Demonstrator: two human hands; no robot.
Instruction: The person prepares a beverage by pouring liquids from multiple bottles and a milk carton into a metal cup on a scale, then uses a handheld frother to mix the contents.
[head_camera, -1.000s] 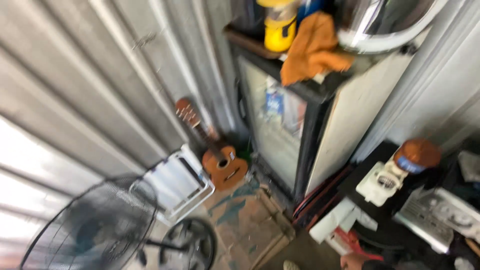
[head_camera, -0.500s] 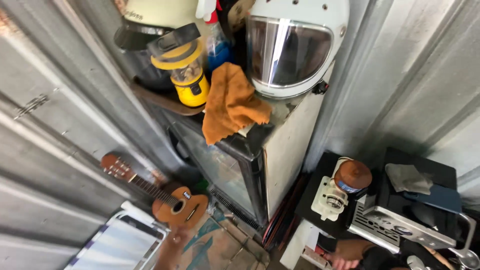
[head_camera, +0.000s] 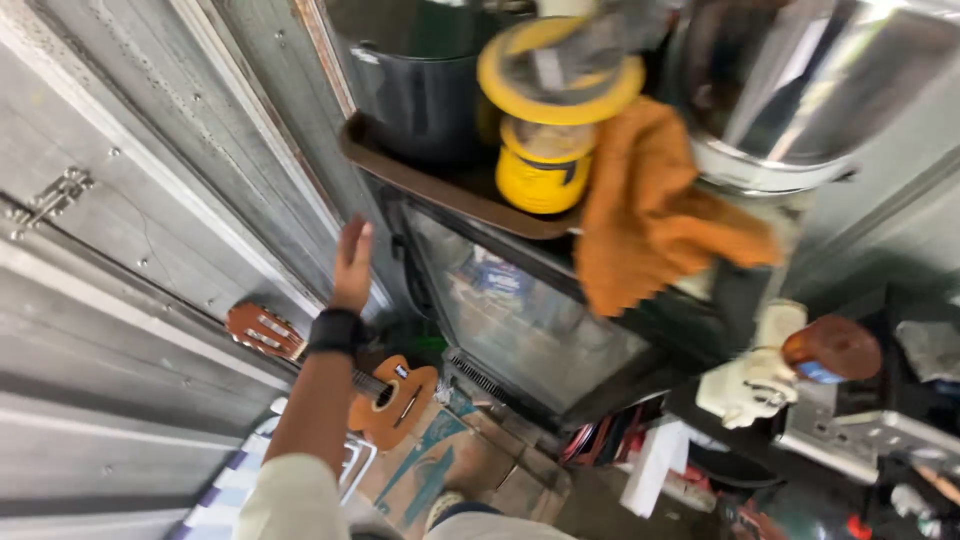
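My left hand (head_camera: 352, 264) is stretched out ahead with fingers together and flat, holding nothing. It wears a black wristband and hovers near the left edge of a small glass-door fridge (head_camera: 520, 320). On the fridge top sit a yellow lantern (head_camera: 552, 110), a dark pot (head_camera: 420, 90), a rumpled orange cloth (head_camera: 650, 220) and a helmet (head_camera: 800, 90). A small guitar (head_camera: 385, 400) leans below my arm. My right hand is out of view.
Corrugated metal walls (head_camera: 130, 250) close in on the left and behind. A cluttered black stand (head_camera: 850, 420) holds a white device, a brown-lidded jar and a metal box. Cardboard (head_camera: 450, 470) lies on the floor beside a striped folding chair (head_camera: 250, 480).
The view has swung closer to the fridge top. My left arm has come into view, reaching toward the fridge's left edge; no hand was visible earlier.
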